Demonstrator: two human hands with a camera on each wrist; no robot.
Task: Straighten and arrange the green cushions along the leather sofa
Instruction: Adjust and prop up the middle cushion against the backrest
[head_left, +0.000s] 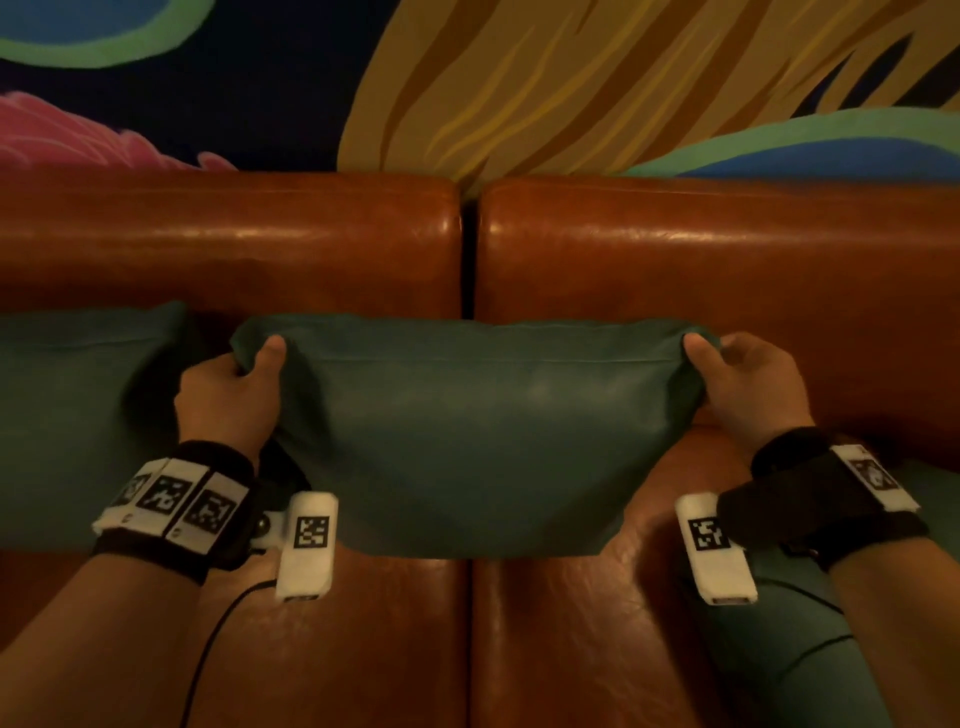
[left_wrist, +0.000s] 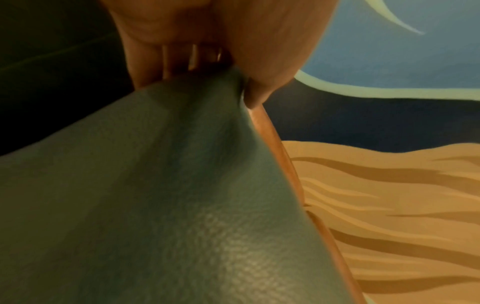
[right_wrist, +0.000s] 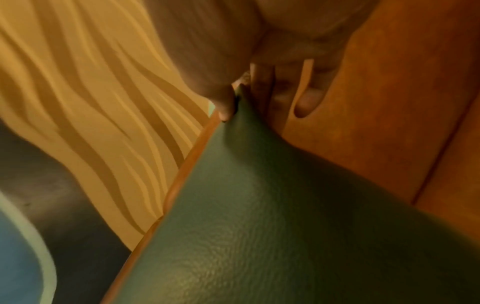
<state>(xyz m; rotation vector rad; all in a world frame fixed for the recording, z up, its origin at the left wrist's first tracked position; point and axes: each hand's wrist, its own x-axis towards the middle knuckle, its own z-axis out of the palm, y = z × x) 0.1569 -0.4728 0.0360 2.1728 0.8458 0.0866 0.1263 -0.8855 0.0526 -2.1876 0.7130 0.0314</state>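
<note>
In the centre of the head view I have the green cushion (head_left: 467, 431) upright against the brown leather sofa (head_left: 675, 260), straddling the gap between its two back sections, its lower edge on the seat. My left hand (head_left: 228, 400) pinches its upper left corner, thumb on the front face and fingers curled behind; the left wrist view shows the same pinch on the grained green leather (left_wrist: 182, 205). My right hand (head_left: 748, 384) pinches the upper right corner likewise. A second green cushion (head_left: 67, 415) leans against the backrest at mid left, just beside the first. Another green cushion (head_left: 789, 660) lies at lower right under my forearm. A painted mural (head_left: 519, 78) fills the top.
</note>
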